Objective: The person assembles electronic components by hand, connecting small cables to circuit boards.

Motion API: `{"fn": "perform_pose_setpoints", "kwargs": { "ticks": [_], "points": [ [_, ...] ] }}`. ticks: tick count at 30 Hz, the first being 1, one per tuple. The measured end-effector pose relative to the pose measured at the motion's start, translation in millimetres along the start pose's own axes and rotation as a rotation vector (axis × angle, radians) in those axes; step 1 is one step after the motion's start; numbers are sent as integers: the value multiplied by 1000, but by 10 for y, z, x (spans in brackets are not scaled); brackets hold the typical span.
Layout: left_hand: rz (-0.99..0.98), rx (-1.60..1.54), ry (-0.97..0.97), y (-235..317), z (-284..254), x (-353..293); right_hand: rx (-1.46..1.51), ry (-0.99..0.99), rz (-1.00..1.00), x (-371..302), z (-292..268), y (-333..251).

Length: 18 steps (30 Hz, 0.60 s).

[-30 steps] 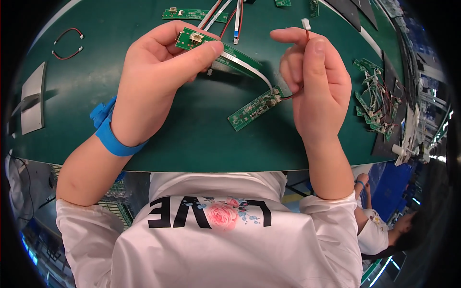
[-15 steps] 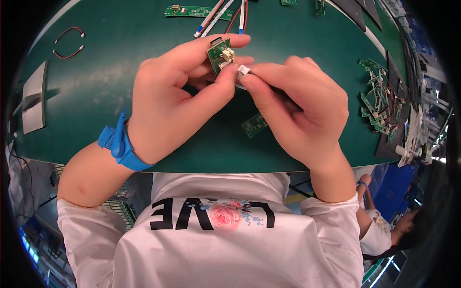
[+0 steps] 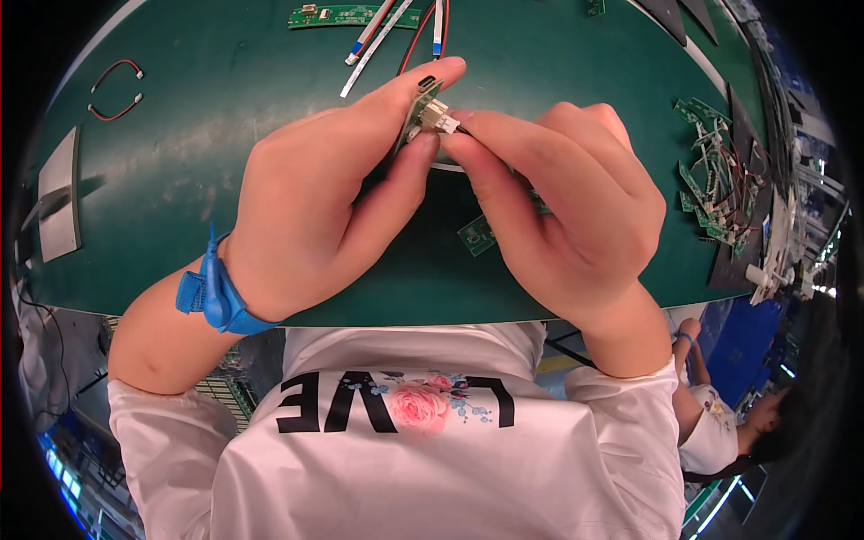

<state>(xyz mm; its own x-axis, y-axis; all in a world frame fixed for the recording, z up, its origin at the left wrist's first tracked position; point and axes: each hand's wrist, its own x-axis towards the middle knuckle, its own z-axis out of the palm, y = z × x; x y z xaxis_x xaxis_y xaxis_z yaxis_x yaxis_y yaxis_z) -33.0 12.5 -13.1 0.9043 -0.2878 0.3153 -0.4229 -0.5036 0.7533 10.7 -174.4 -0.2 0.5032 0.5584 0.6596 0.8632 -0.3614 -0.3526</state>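
Note:
Over the table my left hand [image 3: 310,184], with a blue wrist strap [image 3: 216,288] behind it, pinches a small green circuit board [image 3: 417,110] between thumb and fingers. The board stands tilted, and a cream socket [image 3: 436,112] sticks out from its face. My right hand [image 3: 571,193] is closed in a pinch on a white cable plug [image 3: 448,124], which meets the socket. How deep the plug sits cannot be made out. Most of the cable is hidden by my right hand. Beneath that hand, part of another green board [image 3: 477,236] shows.
Flat cables [image 3: 371,45] and a long green board [image 3: 335,16] lie at the far side of the green table [image 3: 180,162]. Two short wire leads [image 3: 117,76] and a metal plate [image 3: 60,198] are at left. Wired boards [image 3: 720,175] pile up at right, with another person [image 3: 720,423] beyond.
My right hand has brought the plug from beside the board up against the cream socket. My left hand has turned the board more edge-on.

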Motion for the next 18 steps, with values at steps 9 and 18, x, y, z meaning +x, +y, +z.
{"fn": "perform_pose_setpoints", "kwargs": {
  "ticks": [9,18],
  "points": [
    [-2,-1,-48,50,11,-43,-26,-6,-19,-22,1,-13],
    [-63,-69,-100,79,8,-71,49,-64,-1,-23,3,19]
  ]
}}
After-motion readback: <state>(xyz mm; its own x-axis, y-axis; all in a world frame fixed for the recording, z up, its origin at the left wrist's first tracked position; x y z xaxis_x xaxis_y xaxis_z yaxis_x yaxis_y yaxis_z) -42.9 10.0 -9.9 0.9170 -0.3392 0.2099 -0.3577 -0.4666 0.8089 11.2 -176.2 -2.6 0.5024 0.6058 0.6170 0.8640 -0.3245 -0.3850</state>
